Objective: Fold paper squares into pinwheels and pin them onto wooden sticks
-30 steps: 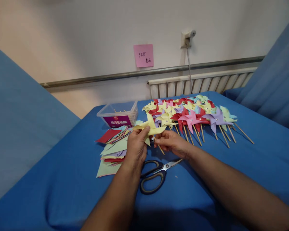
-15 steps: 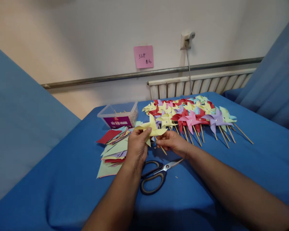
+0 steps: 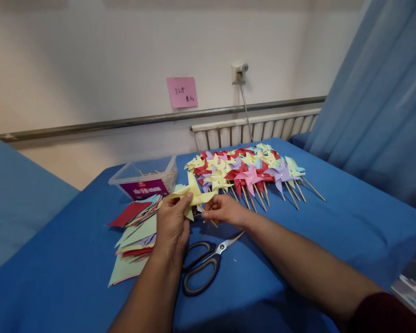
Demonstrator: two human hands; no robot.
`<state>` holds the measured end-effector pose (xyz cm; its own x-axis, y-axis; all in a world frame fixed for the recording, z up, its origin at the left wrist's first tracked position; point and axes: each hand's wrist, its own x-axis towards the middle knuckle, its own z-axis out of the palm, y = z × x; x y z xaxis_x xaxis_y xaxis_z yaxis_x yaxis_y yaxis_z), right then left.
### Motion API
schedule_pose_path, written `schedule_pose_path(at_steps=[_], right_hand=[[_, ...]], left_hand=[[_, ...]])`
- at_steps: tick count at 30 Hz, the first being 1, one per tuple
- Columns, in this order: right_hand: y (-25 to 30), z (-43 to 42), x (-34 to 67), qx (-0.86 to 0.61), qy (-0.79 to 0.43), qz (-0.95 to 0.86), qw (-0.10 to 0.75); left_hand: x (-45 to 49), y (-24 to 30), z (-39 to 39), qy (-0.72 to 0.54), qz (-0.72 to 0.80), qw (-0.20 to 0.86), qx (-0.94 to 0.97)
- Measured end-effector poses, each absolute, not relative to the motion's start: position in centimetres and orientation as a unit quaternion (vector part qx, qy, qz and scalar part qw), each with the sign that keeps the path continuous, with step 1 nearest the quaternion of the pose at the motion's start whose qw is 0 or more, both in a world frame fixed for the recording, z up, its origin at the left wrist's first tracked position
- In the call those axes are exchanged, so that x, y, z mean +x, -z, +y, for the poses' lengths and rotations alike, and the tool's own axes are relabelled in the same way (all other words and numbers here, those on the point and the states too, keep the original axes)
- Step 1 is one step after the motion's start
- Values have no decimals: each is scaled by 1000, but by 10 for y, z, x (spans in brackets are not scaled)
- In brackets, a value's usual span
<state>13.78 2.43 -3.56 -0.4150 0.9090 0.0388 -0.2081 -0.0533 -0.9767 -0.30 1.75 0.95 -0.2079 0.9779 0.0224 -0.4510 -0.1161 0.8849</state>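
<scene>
Centrally, a yellow pinwheel is raised between two bare hands, above the near part of a table spread with blue cloth. The left hand is closed on it in a pinch, the thumb lying over the paper near the middle of the vanes. The right hand is partly curled, thumb and forefinger drawn together just beside the pinwheel's stick; whether they grip the stick or some small part cannot be told. Below the hands lie scissors, dark handles beside the left forearm, blades directed toward the right wrist. To the left is a loose stack of coloured paper, and behind it a clear plastic box with a purple label, containing thin sticks. Farther back and to the right, many pinwheels in red, pink, purple, yellow and pale green lie overlapping, the sticks of the front ones pointing toward the viewer. A pink note is fixed to the wall above.
</scene>
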Motion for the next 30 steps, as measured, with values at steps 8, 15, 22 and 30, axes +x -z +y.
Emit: schedule_pose_path(at_steps=[8,15,22,30], right_hand=[[40,32,131,-356,-595,-553,461],[46,17,136,-406,-521,-567,493],[50,-13,228,-514,-341,-507,603],[69,-28,379,-788,-42,-413,454]], left_hand=[[-4,-12,21,-673,408,515,340],[1,-13,16,-641,404,534,375],[6,-19,1,-556,425,580,416],[10,-16,2,-539,457,571,418]])
